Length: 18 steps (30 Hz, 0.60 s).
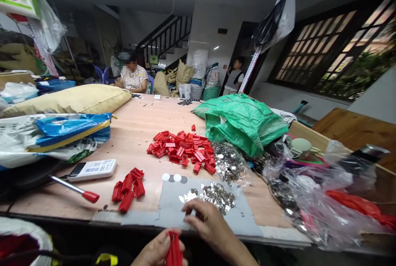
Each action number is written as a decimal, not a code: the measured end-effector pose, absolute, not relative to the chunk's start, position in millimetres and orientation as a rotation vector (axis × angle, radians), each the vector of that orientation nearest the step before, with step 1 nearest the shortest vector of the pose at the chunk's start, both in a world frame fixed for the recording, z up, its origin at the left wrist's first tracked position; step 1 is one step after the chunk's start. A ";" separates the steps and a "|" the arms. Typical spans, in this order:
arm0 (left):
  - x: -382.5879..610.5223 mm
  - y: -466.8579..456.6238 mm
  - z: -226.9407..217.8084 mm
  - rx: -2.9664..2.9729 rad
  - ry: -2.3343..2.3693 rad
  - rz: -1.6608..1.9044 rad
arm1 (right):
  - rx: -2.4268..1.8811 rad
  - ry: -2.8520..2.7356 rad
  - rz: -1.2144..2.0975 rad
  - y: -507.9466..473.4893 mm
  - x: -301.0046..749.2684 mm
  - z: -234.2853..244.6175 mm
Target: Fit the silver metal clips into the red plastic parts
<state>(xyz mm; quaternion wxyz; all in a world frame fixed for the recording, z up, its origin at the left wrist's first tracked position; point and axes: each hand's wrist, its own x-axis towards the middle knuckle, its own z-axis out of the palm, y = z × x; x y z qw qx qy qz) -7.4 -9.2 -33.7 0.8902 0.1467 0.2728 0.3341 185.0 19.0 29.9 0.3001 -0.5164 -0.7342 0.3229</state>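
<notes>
My left hand (159,249) is closed around a red plastic holder (174,251) at the table's front edge; the holder is upright, with a slot along it. Over the grey mat (216,224), my right hand (206,218) reaches in with curved fingers, thumb and index tips apart, and nothing shows between them. Just beyond those fingers lie a few bright metal pieces (187,196) and a larger pile of small metal pieces (218,196). A small group of red plastic holders (128,189) lies to the left, and a big heap of the same holders (184,148) sits farther back.
A green woven sack (244,119) and clear plastic bags (337,200) crowd the right side. On the left are a white boxy device (93,170), a red-tipped metal lever (76,189) and sacks (68,99). A person (134,76) sits at the far end; another (234,78) stands behind.
</notes>
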 end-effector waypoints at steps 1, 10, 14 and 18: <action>-9.2 -13.0 -30.0 0.260 0.584 0.696 | -1.421 -1.924 0.780 18.8 194.3 29.9; -8.6 -32.0 -14.9 0.146 0.695 0.752 | -1.778 -1.780 0.342 9.3 273.0 19.9; -4.3 -31.5 -15.8 0.203 0.705 0.780 | -1.826 -1.857 0.278 15.1 270.9 15.2; -3.4 -31.8 -15.2 0.235 0.714 0.785 | -1.875 -1.960 0.229 32.0 256.8 11.7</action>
